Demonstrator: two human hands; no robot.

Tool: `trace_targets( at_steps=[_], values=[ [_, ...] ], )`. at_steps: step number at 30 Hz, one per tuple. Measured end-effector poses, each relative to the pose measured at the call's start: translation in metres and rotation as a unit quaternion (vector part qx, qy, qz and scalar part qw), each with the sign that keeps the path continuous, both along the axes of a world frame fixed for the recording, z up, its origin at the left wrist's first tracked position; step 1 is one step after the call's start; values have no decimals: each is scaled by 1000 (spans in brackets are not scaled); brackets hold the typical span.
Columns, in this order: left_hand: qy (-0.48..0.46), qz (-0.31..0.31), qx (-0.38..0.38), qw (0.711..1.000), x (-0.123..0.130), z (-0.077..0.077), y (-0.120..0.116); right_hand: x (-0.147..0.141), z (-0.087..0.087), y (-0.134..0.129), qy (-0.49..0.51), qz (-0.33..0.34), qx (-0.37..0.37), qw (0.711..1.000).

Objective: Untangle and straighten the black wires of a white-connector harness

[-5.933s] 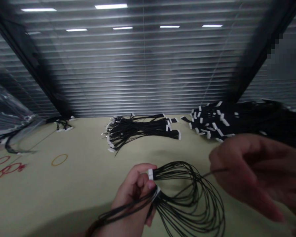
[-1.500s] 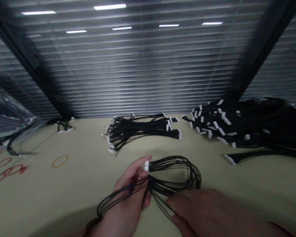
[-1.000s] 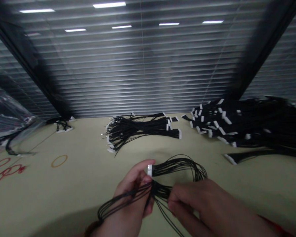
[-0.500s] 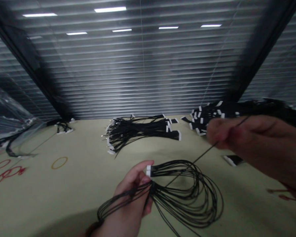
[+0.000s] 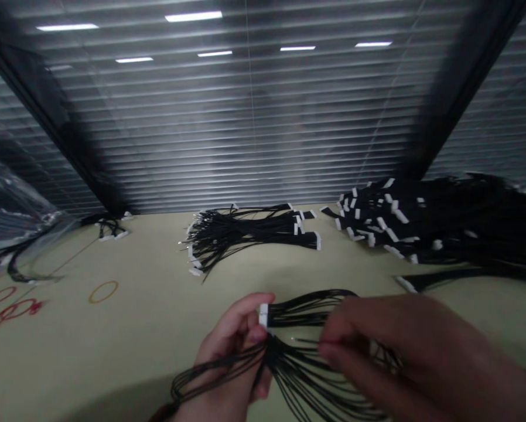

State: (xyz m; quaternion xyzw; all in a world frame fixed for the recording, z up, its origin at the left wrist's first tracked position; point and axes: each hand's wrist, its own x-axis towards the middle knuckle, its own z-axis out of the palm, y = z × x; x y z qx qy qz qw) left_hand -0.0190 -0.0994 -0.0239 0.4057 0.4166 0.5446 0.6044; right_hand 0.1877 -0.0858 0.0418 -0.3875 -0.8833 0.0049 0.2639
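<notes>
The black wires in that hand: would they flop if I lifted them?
Probably floppy: the wires bend in loose loops from the left hand. They look light. The white connector looks stiffer, so it likely keeps its shape.

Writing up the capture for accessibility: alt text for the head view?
A left hand grips a looped bundle of thin black wires with a white connector, the right hand at its strands. More connector-ended wire bundles lie on a pale table beyond.

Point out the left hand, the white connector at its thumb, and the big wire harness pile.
Left hand [image 5: 230,357], head view, mid-hand
White connector [image 5: 263,315], head view, housing
Wire harness pile [image 5: 439,225], head view, central wires
</notes>
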Motion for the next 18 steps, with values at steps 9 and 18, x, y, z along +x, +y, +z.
trace_targets(
  at_steps=[9,18],
  values=[
    [5,-46,33,998,4,8,-10,-25,-21,-11,-12,11,47,999],
    [1,-50,50,998,6,6,-9,-24,-24,-14,7,47,89,995]
  ],
)
